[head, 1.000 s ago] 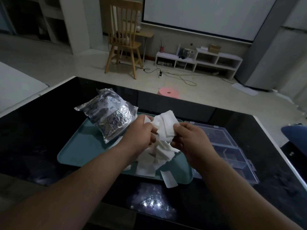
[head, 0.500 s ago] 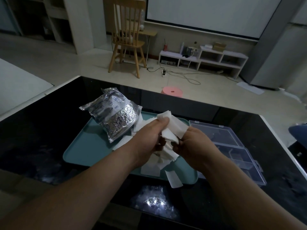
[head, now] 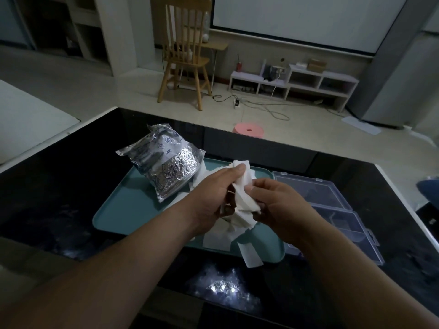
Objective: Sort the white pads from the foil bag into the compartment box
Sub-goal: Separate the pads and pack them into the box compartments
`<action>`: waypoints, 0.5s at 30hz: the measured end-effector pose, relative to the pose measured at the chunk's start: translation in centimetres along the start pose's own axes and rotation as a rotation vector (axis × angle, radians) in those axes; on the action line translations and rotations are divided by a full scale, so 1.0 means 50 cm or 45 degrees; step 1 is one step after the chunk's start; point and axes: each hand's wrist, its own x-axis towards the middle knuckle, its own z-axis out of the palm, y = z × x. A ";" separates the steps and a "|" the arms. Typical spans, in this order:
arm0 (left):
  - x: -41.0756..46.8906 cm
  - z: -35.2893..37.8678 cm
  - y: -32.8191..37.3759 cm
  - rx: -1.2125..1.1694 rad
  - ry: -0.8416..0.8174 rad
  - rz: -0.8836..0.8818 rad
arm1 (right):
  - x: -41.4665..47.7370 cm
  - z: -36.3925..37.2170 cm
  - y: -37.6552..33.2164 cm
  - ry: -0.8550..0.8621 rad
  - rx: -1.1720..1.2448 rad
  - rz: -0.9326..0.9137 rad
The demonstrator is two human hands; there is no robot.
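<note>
The white pads [head: 242, 195] were in a soft bunch, held just above the blue-green tray [head: 123, 205]. The left hand [head: 211, 193] had its fingers curled over the top of the bunch. The right hand [head: 278, 205] pinched the right side with its thumb and fingers. More loose pads [head: 217, 239] lay on the tray under the hands, and one strip [head: 253, 256] hung over its near edge onto the black table [head: 47, 186]. The foil bag [head: 166, 162] lay on the far left part of the tray. The clear box [head: 337, 217] sat open just right of the tray; it was too dark to tell if pads were inside. The job now looked like pulling one pad free. It would go best if the left hand held the bunch tight while the right hand pulled slowly, so none fell, then laid the pad flat in one slot.
</note>
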 end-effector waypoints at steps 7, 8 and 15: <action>0.017 -0.021 0.000 -0.496 0.125 -0.109 | -0.002 0.006 -0.007 -0.100 0.162 0.033; 0.019 -0.025 0.007 -0.577 0.130 -0.106 | -0.002 0.005 -0.010 -0.113 0.221 0.031; 0.011 -0.024 0.005 -0.519 0.064 -0.178 | 0.013 -0.001 -0.011 0.193 0.114 -0.265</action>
